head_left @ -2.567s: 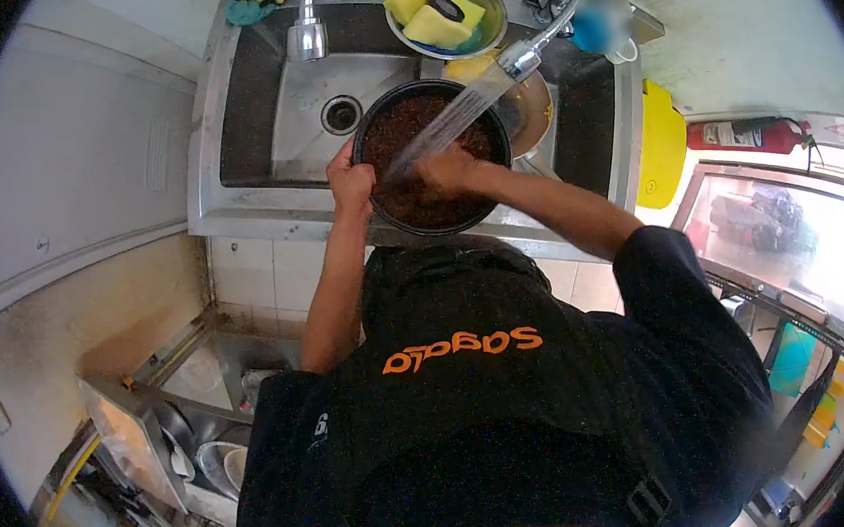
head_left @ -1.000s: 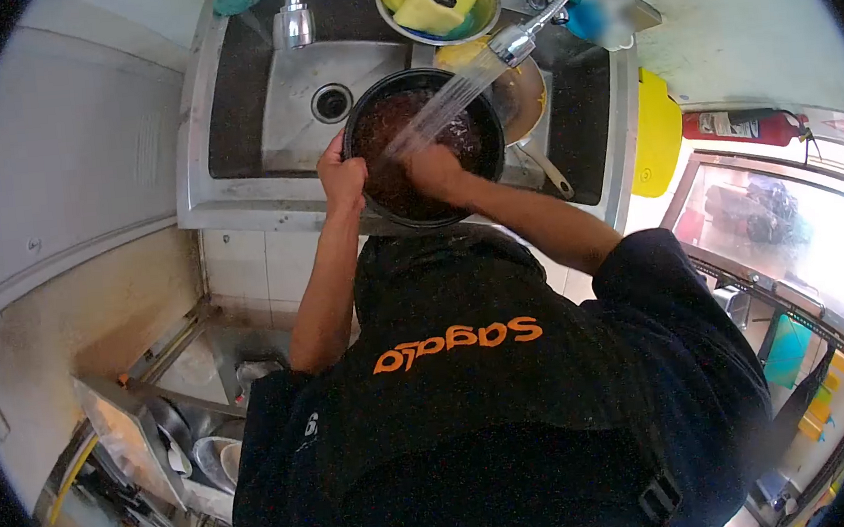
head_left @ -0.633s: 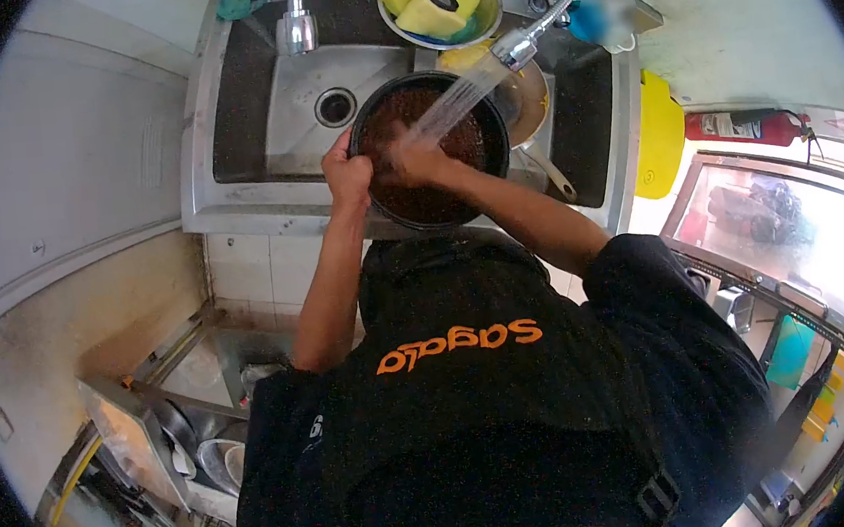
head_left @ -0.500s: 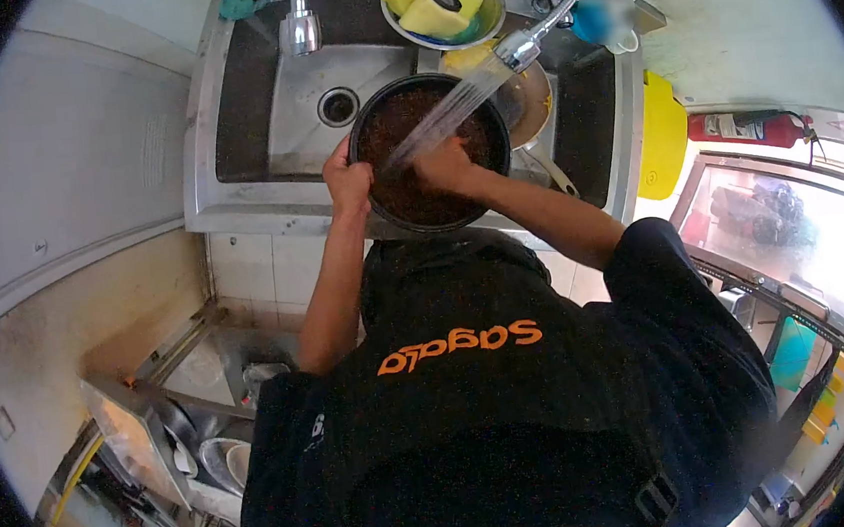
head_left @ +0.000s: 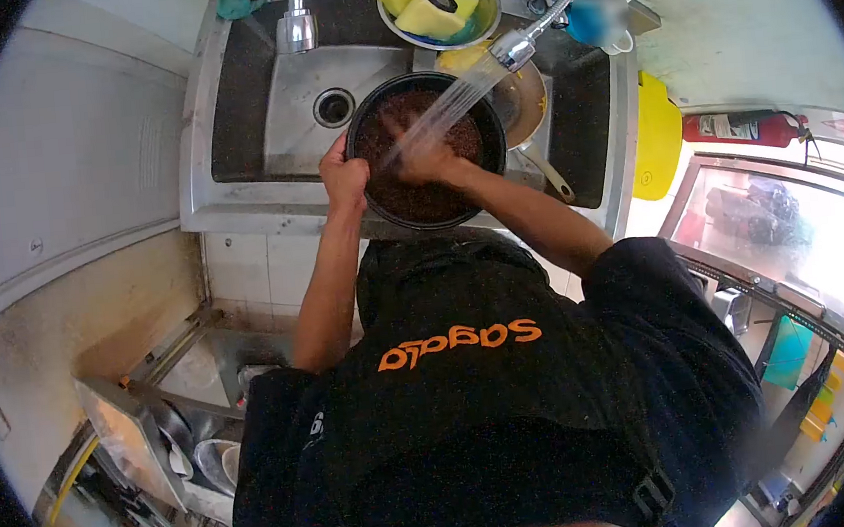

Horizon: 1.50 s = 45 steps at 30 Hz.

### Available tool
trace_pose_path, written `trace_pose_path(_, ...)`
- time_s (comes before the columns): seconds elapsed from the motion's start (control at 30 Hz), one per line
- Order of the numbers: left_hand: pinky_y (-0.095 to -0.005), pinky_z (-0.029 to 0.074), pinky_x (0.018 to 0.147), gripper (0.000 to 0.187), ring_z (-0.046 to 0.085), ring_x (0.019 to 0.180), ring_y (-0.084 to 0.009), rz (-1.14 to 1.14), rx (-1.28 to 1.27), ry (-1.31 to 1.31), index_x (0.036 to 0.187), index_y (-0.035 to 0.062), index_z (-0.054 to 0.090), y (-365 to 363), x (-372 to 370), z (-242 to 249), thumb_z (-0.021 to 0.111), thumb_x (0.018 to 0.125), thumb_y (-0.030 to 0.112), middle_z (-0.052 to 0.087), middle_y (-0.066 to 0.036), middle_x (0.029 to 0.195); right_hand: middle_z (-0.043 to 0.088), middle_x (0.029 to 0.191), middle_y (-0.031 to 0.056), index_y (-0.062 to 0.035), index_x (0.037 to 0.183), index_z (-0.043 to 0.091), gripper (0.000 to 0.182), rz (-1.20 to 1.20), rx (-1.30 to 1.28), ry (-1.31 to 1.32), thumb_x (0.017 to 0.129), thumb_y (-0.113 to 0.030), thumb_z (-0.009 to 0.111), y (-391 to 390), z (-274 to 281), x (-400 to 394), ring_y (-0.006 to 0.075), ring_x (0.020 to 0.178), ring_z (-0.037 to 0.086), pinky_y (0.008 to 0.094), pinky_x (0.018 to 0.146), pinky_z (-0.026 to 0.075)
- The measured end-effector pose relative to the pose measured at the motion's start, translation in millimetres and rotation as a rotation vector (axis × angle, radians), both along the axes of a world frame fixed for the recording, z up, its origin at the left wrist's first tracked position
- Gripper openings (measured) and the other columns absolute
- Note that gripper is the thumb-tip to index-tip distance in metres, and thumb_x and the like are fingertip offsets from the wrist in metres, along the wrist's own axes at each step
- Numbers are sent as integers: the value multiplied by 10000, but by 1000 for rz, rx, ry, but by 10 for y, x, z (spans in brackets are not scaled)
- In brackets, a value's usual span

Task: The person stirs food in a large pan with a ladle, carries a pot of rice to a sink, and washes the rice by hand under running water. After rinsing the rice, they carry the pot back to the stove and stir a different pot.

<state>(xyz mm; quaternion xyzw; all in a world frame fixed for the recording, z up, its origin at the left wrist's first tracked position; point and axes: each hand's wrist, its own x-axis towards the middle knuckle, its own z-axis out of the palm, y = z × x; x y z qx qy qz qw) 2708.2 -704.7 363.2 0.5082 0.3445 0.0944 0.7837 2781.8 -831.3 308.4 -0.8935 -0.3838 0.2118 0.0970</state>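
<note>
A round black pot (head_left: 498, 148) is at the front edge of the sink, filled with small reddish-brown grains or beans (head_left: 427, 201) too fine to name surely. My left hand (head_left: 343, 180) is closed on the pot's left rim. Inside the pot, my right hand (head_left: 429, 160) is down among the brown contents. Its fingers are blurred and partly hidden behind the water. A flexible tap (head_left: 514, 50) sprays a stream (head_left: 453, 103) across the pot and onto the right hand's area.
Beyond the pot is a steel bowl (head_left: 495, 18) with yellow sponges (head_left: 437, 11). A pan (head_left: 526, 104) lies in the right basin, its handle toward me. A second tap (head_left: 297, 31) hangs over the left basin (head_left: 292, 99). A yellow container (head_left: 657, 138) stands right of the sink.
My right hand has shifted left within the pot, its fingers now stretching toward the far left of the contents. My left hand keeps its hold on the rim.
</note>
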Motion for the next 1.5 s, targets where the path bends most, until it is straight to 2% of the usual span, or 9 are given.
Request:
trace_pose_path(0.13,-195,425,629,586,556,738,-111,-33,-47,-91,1066,-12,533,91,-24,-176,360,523,-148,589,-46,909,540,981,221,-21,1106,466,527,352,48,264,691,-321,591,-105,370,117,341,921,522,400,832,396)
trace_pose_path(0.37,-185,414,569,569,547,695,-98,-7,-31,-38,1063,-5,538,31,-40,14,349,549,-155,590,-37,890,548,1016,189,-30,1071,504,501,-250,372,431,732,-395,556,89,265,454,286,982,509,380,841,387)
trace_pose_path(0.5,-178,395,518,559,536,651,-89,4,-50,-128,1053,-4,547,86,-44,-270,352,551,-154,590,-31,871,536,1035,195,-36,1070,513,521,90,358,618,700,-396,588,310,461,327,300,1032,473,387,868,374)
trace_pose_path(0.57,-172,381,498,552,525,629,-80,-26,-101,-128,1041,-8,553,126,-91,-273,362,543,-147,591,-28,852,536,1038,188,-53,1054,532,427,437,-398,396,717,-312,571,353,853,213,299,984,511,390,810,422)
trace_pose_path(0.67,-170,372,481,542,519,622,-74,31,-97,-169,1040,-12,553,99,-72,-279,366,548,-146,593,-31,847,529,1066,164,-119,1029,553,308,191,-132,-405,769,-263,471,-231,492,-344,277,885,563,417,700,466)
trace_pose_path(0.9,-186,417,572,542,543,672,-88,32,-47,-82,1052,-18,544,4,-42,-79,367,556,-147,595,-42,866,488,1080,224,-49,1046,522,320,142,-217,135,753,-172,480,-64,192,382,343,913,544,407,657,491)
trace_pose_path(1.1,-190,422,594,540,545,676,-89,35,-6,-107,1046,-12,549,30,-45,-165,371,553,-144,594,-36,866,504,1056,220,-25,848,589,226,162,230,-549,731,-195,497,27,-242,-321,315,749,594,392,609,490)
trace_pose_path(1.27,-188,413,564,557,534,656,-87,27,0,-62,1057,-7,544,18,-93,-157,370,545,-142,590,-34,864,552,991,194,-53,951,584,278,174,-280,133,740,-208,491,209,576,284,327,843,570,408,668,475)
trace_pose_path(1.5,-207,431,617,537,553,711,-108,121,14,-71,1053,-7,545,-96,-73,-53,359,574,-163,592,-47,893,492,1120,179,-100,1114,500,445,174,140,418,768,-378,518,-319,178,479,291,1048,455,407,880,351)
